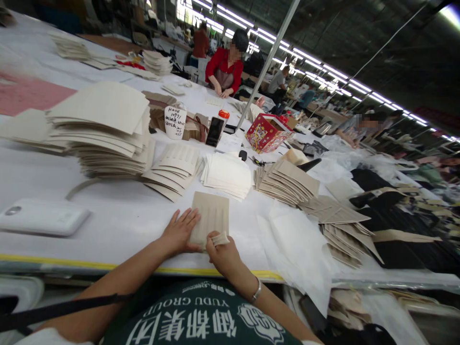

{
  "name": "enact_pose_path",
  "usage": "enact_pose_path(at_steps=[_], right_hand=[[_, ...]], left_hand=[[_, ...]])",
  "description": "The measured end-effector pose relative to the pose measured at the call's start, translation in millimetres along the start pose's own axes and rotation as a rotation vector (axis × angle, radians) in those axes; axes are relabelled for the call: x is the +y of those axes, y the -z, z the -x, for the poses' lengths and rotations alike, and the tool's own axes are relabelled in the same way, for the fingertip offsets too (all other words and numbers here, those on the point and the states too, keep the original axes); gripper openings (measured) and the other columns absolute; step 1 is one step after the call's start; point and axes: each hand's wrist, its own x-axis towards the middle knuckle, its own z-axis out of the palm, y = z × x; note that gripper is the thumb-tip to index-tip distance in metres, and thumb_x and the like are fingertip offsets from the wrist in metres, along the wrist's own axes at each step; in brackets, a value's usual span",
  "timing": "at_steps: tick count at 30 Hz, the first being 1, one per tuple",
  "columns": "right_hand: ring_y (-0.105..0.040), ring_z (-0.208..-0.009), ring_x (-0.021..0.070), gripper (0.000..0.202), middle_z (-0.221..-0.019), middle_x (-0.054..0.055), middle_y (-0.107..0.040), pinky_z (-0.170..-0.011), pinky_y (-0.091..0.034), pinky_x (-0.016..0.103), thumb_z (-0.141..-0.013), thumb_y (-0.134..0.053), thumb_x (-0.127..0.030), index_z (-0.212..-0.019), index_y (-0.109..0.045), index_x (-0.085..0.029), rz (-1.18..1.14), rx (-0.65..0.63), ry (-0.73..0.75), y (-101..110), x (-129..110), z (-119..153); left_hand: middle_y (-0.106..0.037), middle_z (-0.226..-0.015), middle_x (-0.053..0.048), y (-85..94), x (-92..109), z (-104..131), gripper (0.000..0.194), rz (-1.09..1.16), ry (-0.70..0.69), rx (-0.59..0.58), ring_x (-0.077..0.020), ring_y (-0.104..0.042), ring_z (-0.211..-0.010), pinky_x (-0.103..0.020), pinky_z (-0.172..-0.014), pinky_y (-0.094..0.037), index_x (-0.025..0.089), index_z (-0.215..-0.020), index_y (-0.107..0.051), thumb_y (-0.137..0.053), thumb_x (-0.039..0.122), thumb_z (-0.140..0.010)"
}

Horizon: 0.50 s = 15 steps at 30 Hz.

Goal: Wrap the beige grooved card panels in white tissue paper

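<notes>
A beige rectangular panel (212,215) with raised ridges running lengthwise lies flat on the white table in front of me. My left hand (182,231) rests on its left edge, fingers stretched out and spread. At its lower right corner, my right hand (223,255) is closed around a small pale beige piece (220,238) with a flared end; its exact kind cannot be made out. Just beyond the panel are a fanned stack of similar ridged beige panels (174,167) and a stack of white sheets (227,175).
A tall beige stack (98,115) stands left, near a white power bank (43,218). Beige piles (287,179) and white sheeting (296,239) lie right. Behind are a phone (214,132), a red patterned box (268,133) and a metal pole (268,64). A person in red (226,67) works across the table.
</notes>
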Motion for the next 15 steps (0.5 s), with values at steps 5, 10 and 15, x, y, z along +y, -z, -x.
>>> enact_pose_path(at_steps=[5,10,15], right_hand=[[-0.057,-0.049,0.0093,0.025,-0.053,0.001,-0.060,-0.050,-0.039,0.015,-0.085,-0.035,-0.019,-0.077,-0.058,-0.014,-0.036,0.043,-0.115,5.4,0.8,-49.4],[-0.058,-0.050,0.0109,0.028,-0.054,0.005,-0.061,-0.049,-0.040,0.016,-0.085,-0.036,-0.019,-0.078,-0.061,-0.010,0.041,0.068,-0.129,8.2,-9.0,-84.9],[-0.057,-0.045,0.0112,0.024,-0.049,0.002,-0.059,-0.043,-0.039,0.016,-0.081,-0.039,-0.022,-0.080,-0.061,-0.013,-0.130,-0.121,-0.105,0.6,-5.4,-20.0]], left_hand=[[-0.018,-0.145,-0.012,-2.6,-1.3,-0.8,0.097,-0.014,0.002,0.010,-0.0300,-0.013,-0.133,-0.051,-0.105,-0.002,0.017,-0.136,-0.027,-0.058,0.065,-0.058],[-0.016,-0.145,-0.014,-2.4,2.3,-0.3,0.101,-0.015,0.029,0.013,-0.0297,-0.013,-0.133,-0.050,-0.106,-0.003,0.015,-0.136,-0.027,-0.060,0.065,-0.055],[-0.013,-0.146,-0.014,-5.2,2.4,0.7,0.100,-0.017,0.032,0.026,-0.0285,-0.012,-0.133,-0.049,-0.106,-0.002,0.015,-0.136,-0.027,-0.059,0.065,-0.056]])
